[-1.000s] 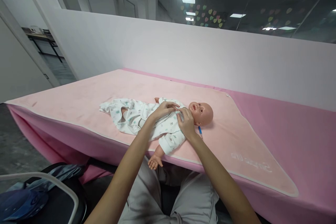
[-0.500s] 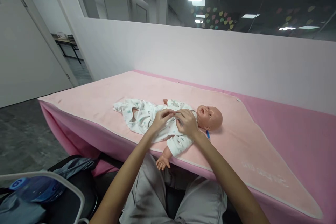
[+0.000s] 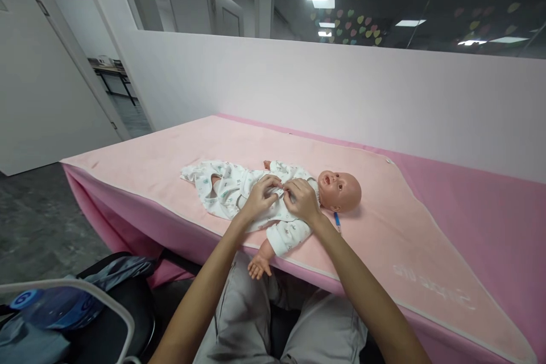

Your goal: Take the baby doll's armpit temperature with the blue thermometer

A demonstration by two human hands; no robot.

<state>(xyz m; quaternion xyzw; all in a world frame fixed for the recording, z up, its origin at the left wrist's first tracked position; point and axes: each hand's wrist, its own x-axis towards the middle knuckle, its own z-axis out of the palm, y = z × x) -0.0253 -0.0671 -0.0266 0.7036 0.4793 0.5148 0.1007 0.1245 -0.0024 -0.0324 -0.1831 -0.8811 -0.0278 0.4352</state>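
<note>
A baby doll (image 3: 341, 190) lies on its back across the pink-covered table, its head to the right and one arm hanging over the near edge. It wears a white patterned baby outfit (image 3: 230, 179). Over the chest, my left hand (image 3: 262, 196) pinches the front of the outfit with curled fingers. Right beside it, near the doll's neck, my right hand (image 3: 300, 198) grips the cloth too, fingertips almost meeting those of the left. The exact bit of fabric or fastener between the fingertips is too small to make out.
A pale pink mat (image 3: 170, 142) covers the table, with a darker pink cloth beneath. A small blue strip (image 3: 336, 219) lies by the doll's neck. At lower left, a black chair (image 3: 132, 307) holds a water bottle (image 3: 60, 304) and grey cloth. A white wall (image 3: 341, 91) stands behind.
Both hands stay at the doll's chest with only slight finger movement; the left fingers have parted a little from the thumb. The doll's hanging arm has shifted slightly left and down.
</note>
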